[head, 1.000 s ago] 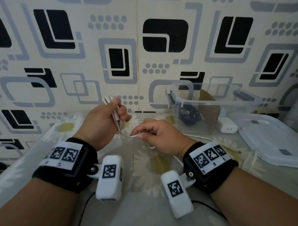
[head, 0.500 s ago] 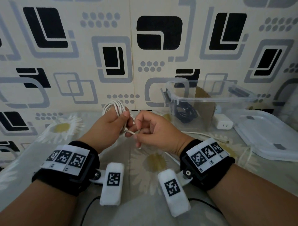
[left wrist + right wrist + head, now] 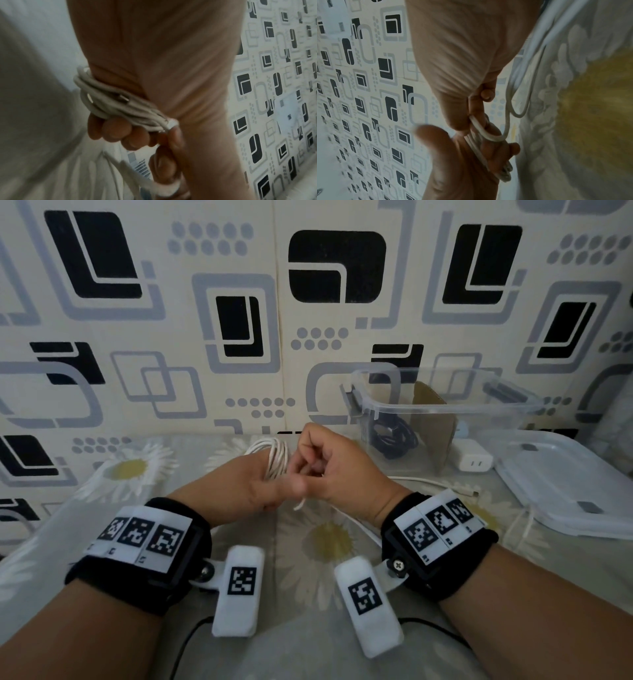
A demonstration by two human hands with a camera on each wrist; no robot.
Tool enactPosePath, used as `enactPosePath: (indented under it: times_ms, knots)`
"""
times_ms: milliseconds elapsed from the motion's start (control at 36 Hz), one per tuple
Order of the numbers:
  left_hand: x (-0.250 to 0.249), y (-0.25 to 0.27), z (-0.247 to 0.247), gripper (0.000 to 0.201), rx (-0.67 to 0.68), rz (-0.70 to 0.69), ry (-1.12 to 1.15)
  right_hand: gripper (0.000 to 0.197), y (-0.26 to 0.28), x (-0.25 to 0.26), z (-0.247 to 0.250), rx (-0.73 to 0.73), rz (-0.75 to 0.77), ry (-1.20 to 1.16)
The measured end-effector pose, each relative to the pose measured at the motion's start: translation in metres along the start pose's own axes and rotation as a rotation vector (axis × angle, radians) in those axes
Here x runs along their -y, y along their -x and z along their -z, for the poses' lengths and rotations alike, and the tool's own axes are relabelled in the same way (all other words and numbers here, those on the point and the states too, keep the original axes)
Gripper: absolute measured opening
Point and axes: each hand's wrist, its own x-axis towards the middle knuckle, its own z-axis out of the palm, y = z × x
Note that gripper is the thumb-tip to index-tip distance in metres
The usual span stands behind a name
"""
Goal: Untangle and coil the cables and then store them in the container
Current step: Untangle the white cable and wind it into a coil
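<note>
Cable (image 3: 275,458), a white coil, sits in my left hand (image 3: 236,491) above the desk (image 3: 308,642), my right hand (image 3: 337,470) pressed against it, fingers curled. The clear container (image 3: 445,409) stands behind at the right, a black cable (image 3: 394,438) inside, its lid (image 3: 568,484) and a white charger (image 3: 474,460) beside it.

Left wrist: my fingers (image 3: 116,130) curl round the coil (image 3: 120,106); a metal plug (image 3: 123,98) shows among the loops.

Right wrist: my right thumb and fingers pinch a loop of cable (image 3: 485,132) wrapped across the bundle.
</note>
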Motion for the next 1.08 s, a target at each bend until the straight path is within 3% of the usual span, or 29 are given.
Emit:
enactPosePath:
  times_ms: [111, 194, 306, 389, 556, 639, 750, 944, 1083]
  knots:
    - [0.002, -0.002, -0.001, 0.051, 0.073, -0.006, -0.077, 0.043, -0.001, -0.001, 0.0, 0.02, -0.025, -0.038]
    - [0.006, -0.002, -0.003, 0.062, 0.003, 0.008, -0.106, 0.04, -0.002, -0.002, 0.0, -0.042, -0.031, -0.066]
    - [-0.002, 0.0, -0.005, 0.053, -0.071, 0.048, -0.057, 0.021, -0.005, -0.003, 0.005, -0.121, -0.12, -0.121]
    - [0.0, -0.001, -0.004, 0.059, -0.102, 0.058, -0.027, 0.015, -0.005, -0.003, 0.009, -0.098, -0.167, -0.074]
    - [-0.004, -0.001, 0.0, 0.04, -0.272, 0.063, 0.327, 0.021, -0.001, 0.003, 0.01, 0.005, -0.186, -0.052]
    - [-0.004, -0.002, 0.003, 0.047, -0.365, 0.007, 0.353, 0.019, -0.001, 0.003, 0.01, 0.023, -0.197, -0.044]
    - [0.002, -0.002, 0.012, 0.071, -0.482, 0.025, 0.437, 0.019, 0.001, 0.002, 0.009, 0.083, -0.202, -0.032]
    - [0.003, -0.007, 0.022, 0.044, -0.626, 0.02, 0.777, 0.021, 0.001, 0.004, 0.01, 0.035, -0.19, -0.021]
    - [0.003, -0.008, 0.023, 0.039, -0.699, 0.045, 0.859, 0.026, 0.001, 0.005, 0.011, 0.028, -0.147, -0.021]
